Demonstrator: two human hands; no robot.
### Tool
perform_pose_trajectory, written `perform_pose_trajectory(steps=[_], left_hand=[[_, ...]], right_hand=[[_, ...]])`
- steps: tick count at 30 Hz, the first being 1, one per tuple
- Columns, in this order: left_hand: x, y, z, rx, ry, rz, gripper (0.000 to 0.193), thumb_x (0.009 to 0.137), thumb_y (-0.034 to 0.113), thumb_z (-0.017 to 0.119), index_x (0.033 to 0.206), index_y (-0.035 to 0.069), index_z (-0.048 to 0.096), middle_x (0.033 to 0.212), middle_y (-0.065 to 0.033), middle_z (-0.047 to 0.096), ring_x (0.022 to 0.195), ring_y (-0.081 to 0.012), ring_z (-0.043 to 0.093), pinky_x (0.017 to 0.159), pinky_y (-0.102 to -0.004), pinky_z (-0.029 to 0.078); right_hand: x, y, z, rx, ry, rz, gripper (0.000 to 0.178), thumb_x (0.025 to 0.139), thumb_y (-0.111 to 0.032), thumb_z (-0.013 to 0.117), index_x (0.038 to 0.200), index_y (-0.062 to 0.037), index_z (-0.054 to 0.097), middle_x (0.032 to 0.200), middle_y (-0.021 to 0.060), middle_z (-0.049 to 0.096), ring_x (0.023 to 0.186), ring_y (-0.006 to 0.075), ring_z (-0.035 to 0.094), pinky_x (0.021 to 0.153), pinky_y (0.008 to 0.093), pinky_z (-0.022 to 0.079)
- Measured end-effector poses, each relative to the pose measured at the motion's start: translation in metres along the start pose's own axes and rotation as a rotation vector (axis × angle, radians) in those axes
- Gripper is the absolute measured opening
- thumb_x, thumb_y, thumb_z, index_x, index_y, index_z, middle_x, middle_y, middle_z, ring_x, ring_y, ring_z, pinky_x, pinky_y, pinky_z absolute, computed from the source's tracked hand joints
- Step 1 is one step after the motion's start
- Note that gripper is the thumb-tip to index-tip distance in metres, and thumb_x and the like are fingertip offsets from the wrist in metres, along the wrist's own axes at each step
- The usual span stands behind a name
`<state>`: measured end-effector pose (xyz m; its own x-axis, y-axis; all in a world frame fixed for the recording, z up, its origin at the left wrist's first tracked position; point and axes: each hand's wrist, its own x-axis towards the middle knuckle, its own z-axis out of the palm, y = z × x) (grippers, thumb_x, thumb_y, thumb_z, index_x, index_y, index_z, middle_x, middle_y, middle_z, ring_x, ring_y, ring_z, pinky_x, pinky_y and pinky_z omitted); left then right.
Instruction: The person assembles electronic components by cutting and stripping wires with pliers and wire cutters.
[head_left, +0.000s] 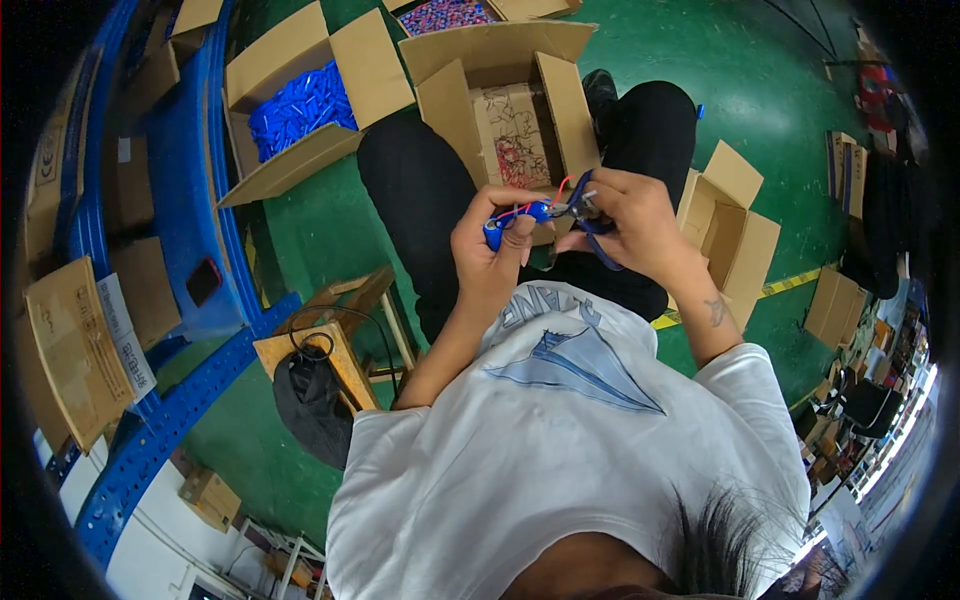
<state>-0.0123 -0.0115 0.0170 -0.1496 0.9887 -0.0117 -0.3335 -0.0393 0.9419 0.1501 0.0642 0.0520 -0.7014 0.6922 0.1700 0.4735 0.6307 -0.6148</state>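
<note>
My left hand (pixel 482 252) is closed around a blue cylindrical battery pack (pixel 494 234), thumb and fingers pinching it. A thin red wire (pixel 563 188) rises from the end nearer my right hand. My right hand (pixel 640 222) grips cutting pliers (pixel 606 254) with dark blue handles. Their metal jaws meet the wired end of the pack; whether they touch the wire or the casing I cannot tell. Both hands are above my lap. Just beyond them stands an open carton (pixel 480 50) with red and dark wire scraps at its bottom.
At the far left an open carton (pixel 370 68) holds many blue cylinders (pixel 303 108). Another carton behind holds small red and blue pieces (pixel 445 15). An open carton (pixel 745 262) stands by my right leg. Left are a wooden stool (pixel 335 360) and a blue rack (pixel 180 420) with a phone (pixel 204 282).
</note>
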Motion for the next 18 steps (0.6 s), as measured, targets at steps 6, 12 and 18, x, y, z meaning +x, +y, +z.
perform_pose_trajectory(steps=[6,12,18], left_hand=[[-0.001,0.003,0.001,0.016,-0.001,-0.028,0.028,0.087,0.027,0.056,0.096,0.000,0.052,0.074,-0.0066,0.058,0.048,-0.0034,0.039,0.042,-0.0162,0.028],[-0.004,0.006,0.011,0.077,0.093,0.011,0.027,0.087,0.025,0.056,0.096,0.000,0.052,0.073,-0.0058,0.057,0.048,-0.0031,0.039,0.042,-0.0162,0.028],[-0.005,0.007,0.003,0.001,-0.013,-0.062,0.030,0.087,0.029,0.055,0.095,0.000,0.051,0.073,-0.0063,0.056,0.047,-0.0031,0.038,0.042,-0.0158,0.027]], right_hand=[[-0.008,0.004,0.003,-0.121,-0.021,0.008,0.035,0.057,-0.025,0.077,0.071,-0.0009,0.055,0.066,0.0094,0.049,0.058,0.0283,0.052,0.048,0.0352,0.040],[-0.009,0.002,0.007,-0.139,0.053,0.013,0.031,0.059,-0.022,0.076,0.068,-0.0005,0.055,0.064,0.0093,0.048,0.058,0.0283,0.052,0.049,0.0347,0.041],[-0.013,0.007,0.008,0.183,-0.143,0.044,0.035,0.059,-0.024,0.078,0.062,0.0013,0.053,0.061,0.0103,0.052,0.052,0.0301,0.051,0.047,0.0338,0.040]])
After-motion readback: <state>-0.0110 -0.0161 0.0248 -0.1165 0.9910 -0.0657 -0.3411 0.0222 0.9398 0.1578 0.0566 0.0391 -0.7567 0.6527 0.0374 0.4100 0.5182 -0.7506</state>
